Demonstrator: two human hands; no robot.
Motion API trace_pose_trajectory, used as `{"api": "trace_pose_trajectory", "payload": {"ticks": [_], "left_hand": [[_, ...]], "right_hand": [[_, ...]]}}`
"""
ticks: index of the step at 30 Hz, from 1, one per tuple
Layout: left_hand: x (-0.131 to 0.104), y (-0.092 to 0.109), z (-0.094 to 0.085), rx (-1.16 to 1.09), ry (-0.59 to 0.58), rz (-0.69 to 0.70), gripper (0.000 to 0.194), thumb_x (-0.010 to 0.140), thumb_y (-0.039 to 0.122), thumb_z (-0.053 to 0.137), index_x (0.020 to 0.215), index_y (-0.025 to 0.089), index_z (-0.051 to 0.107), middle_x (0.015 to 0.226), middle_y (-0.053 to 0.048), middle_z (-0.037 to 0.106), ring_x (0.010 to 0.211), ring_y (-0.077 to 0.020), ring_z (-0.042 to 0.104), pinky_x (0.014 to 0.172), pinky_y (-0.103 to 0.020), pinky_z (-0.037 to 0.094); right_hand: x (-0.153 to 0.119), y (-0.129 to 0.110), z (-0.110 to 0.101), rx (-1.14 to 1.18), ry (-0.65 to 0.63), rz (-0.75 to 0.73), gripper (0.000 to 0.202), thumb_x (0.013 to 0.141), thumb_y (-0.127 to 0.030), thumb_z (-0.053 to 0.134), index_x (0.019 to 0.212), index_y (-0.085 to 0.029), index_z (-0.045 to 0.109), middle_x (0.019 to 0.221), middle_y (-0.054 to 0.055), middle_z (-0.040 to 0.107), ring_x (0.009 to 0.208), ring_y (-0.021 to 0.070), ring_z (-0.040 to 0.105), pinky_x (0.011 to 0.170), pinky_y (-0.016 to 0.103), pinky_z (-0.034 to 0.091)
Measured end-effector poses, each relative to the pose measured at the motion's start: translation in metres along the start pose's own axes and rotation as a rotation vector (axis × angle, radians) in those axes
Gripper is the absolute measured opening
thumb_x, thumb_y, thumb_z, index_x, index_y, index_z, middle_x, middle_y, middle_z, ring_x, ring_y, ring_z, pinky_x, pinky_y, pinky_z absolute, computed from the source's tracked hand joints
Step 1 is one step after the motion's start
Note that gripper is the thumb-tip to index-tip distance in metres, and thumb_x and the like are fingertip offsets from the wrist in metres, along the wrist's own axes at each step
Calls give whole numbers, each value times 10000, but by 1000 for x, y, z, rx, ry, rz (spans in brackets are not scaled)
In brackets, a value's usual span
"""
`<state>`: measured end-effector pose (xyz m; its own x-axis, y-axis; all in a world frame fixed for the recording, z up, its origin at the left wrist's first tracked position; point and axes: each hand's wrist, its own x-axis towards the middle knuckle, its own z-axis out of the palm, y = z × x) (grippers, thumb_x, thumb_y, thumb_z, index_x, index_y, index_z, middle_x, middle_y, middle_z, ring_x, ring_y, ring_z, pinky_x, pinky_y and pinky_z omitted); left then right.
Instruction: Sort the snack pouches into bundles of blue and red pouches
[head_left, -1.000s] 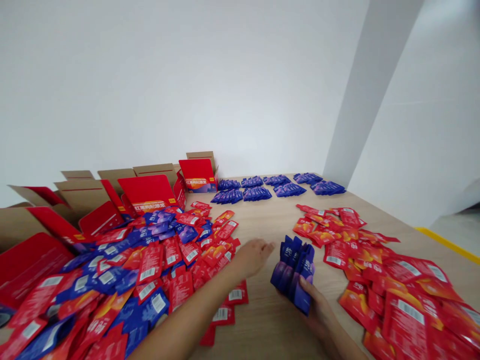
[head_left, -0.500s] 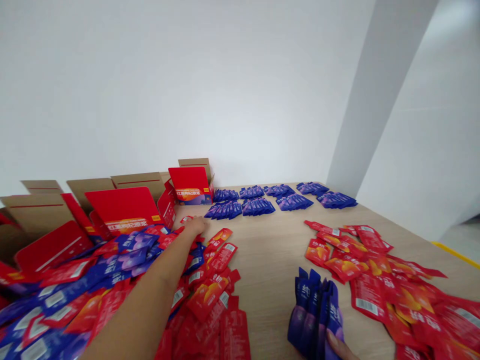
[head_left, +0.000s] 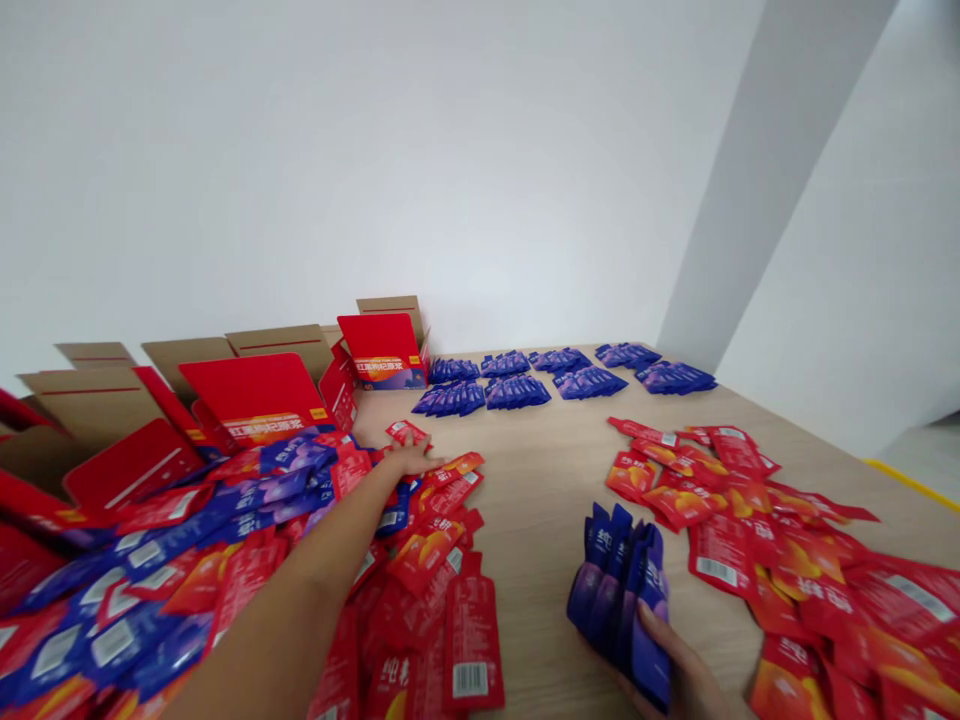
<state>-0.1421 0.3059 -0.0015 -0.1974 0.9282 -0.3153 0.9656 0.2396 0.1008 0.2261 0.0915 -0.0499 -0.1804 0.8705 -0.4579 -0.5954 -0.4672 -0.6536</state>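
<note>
My left hand (head_left: 409, 460) reaches over the far edge of the mixed pouch pile, its fingers spread near a small red pouch (head_left: 405, 432) and some red pouches. Whether it touches them is hard to tell. At the lower right, my right hand (head_left: 675, 655) is closed around a fanned bundle of blue pouches (head_left: 619, 590), which stand upright. Red pouches (head_left: 472, 630) lie below my left hand, and a large heap of blue and red pouches (head_left: 277, 490) spreads to the left of my forearm.
Open red boxes (head_left: 255, 395) line the left side, with another (head_left: 382, 350) further back. Fanned stacks of blue pouches (head_left: 517, 390) sit in two rows along the back of the wooden table (head_left: 540, 470). Loose red pouches (head_left: 750, 500) cover the right side.
My left hand has moved right and slightly nearer, and the small red pouch beside it has shifted right. More of my right hand shows around the blue bundle. The view has tilted slightly.
</note>
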Motion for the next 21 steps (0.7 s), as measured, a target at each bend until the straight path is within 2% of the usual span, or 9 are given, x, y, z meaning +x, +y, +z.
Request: {"api": "trace_pose_trajectory", "payload": {"ticks": [3,7,12,16,19,21], "left_hand": [[-30,16,13,10,6,94,963,567,769,540,1378,272,393,1498,-147,266,1339,-493,162,996,-648,218],[-70,40,35,28,32,191,939,607,775,491,1404,303,337,1519,-132,206,1355,-483,106,1001,-670,152],[-116,82,63,56,100,279,921,640,771,461,1414,294,316,1522,-153,178,1350,-497,92,983,-709,62],[-145,131,80,86,112,331,900,669,783,388,1424,304,284,1532,-147,133,1348,-506,66,975,-724,31],[-159,178,93,45,132,377,855,705,749,375,1424,294,290,1535,-141,125,1346,-512,44,963,-742,15],[-165,212,100,4,153,421,846,713,694,442,1425,263,298,1531,-162,122,1338,-529,39,951,-756,-4]], "right_hand": [[-6,-4,14,76,31,-15,434,481,-448,826,815,-220,669,866,47,737,873,289,680,853,470,540],[-9,-6,19,86,16,-34,450,470,-407,840,832,-213,656,933,51,727,897,286,674,879,457,531],[-15,-13,22,79,-15,-206,503,551,-402,808,992,-224,642,1049,61,701,1008,284,637,955,463,472],[-25,-28,20,152,44,-381,560,602,-381,781,1114,-247,600,1073,28,693,1062,253,610,986,451,438],[-31,-39,13,217,136,-424,542,556,-347,807,1053,-244,616,988,-1,709,978,233,643,961,449,456],[-33,-44,7,259,191,-425,550,519,-344,821,1020,-242,618,944,-15,709,911,219,658,936,448,475]]}}
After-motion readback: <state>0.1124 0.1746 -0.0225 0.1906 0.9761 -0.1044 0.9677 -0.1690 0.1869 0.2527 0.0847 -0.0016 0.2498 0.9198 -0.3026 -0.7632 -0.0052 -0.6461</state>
